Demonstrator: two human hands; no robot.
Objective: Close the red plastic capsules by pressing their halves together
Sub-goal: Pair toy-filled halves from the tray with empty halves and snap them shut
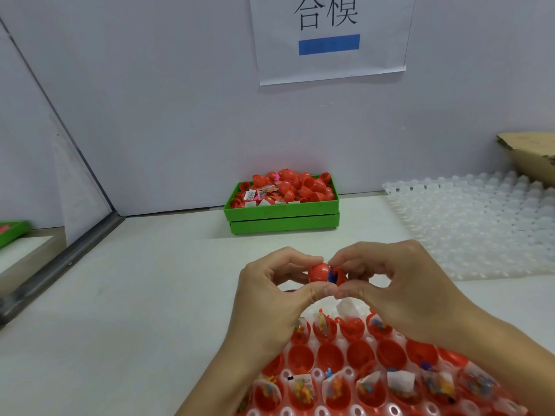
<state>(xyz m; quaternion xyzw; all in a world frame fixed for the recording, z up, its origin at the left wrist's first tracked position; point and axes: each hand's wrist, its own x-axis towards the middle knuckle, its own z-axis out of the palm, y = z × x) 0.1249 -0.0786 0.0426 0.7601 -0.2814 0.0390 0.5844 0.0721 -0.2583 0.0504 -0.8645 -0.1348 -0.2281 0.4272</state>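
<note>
Head view: both hands meet above the near part of the white table (pixel 150 295), holding one red capsule (pixel 322 273) between them. The left hand (pixel 270 295) pinches the rounded left half between thumb and forefinger; the right hand (pixel 405 283) pinches the other half, which its fingers mostly hide. A blue piece (pixel 332 277) shows in the gap between the halves, so the capsule is not fully closed; what the piece is cannot be told.

Below the hands lies a white tray (pixel 316 374) of open red halves (pixel 330 357), some holding small bagged toys (pixel 301 385); the wrists cover part of it and the bottom edge cuts it off.

Against the back wall sits a green bin (pixel 282 217) heaped with red capsules. To the right lies a clear empty tray (pixel 480 223), with a cardboard box (pixel 528 157) behind it, cut off at the edge. A paper sign (pixel 330 40) hangs on the wall, top cropped.
</note>
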